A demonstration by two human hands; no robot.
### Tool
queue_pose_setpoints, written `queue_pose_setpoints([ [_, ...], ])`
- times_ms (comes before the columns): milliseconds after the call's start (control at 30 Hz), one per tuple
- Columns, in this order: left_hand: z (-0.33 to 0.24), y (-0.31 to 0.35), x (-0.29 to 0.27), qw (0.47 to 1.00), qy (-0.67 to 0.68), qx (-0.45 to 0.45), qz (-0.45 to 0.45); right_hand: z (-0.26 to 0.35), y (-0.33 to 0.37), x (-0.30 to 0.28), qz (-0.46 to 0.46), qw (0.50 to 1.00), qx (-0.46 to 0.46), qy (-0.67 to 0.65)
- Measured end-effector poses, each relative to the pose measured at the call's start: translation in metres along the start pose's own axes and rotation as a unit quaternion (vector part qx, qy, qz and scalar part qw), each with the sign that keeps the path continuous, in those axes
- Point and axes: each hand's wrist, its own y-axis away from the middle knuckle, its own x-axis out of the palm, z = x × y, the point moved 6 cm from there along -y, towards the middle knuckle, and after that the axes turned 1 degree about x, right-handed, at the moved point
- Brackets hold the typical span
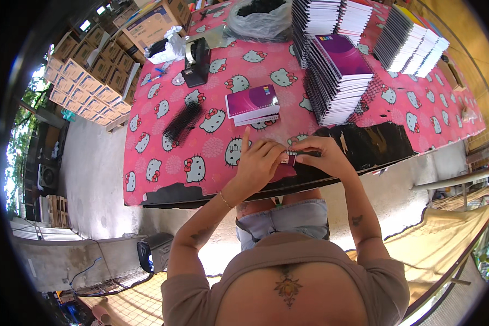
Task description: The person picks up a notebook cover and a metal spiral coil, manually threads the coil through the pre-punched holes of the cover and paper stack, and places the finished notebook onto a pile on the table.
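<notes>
Close to the table's front edge, both of my hands meet at a small notebook (pixel 289 158), of which only a bit of purple and white shows between the fingers. My left hand (pixel 259 158) grips it from the left, its index finger pointing away from me. From the other side, my right hand (pixel 325 154) pinches the notebook's right end. Just beyond my hands lies a short pile of small purple notebooks (pixel 252 102) with white pages. A heap of black spiral binding coils (pixel 182 122) rests to the left of that pile.
Tall stacks of purple spiral notebooks (pixel 342 76) and more spiral notebooks (pixel 410 41) stand at the right. A black tape dispenser (pixel 196 62) sits back left, near a clear plastic bag (pixel 259 24) of black coils. Cardboard boxes (pixel 92 76) are piled left of the pink-covered table (pixel 163 155).
</notes>
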Motion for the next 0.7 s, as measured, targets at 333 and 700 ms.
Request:
queue_pose_setpoints([
  [333, 0.003, -0.003, 0.001, 0.999, -0.005, -0.011, 0.036, 0.022, -0.012, -0.003, 0.05, 0.99, -0.058, 0.118],
  [700, -0.022, -0.035, -0.042, 0.998, -0.022, 0.021, 0.06, 0.057, 0.008, 0.003, -0.225, 0.915, -0.181, 0.282],
])
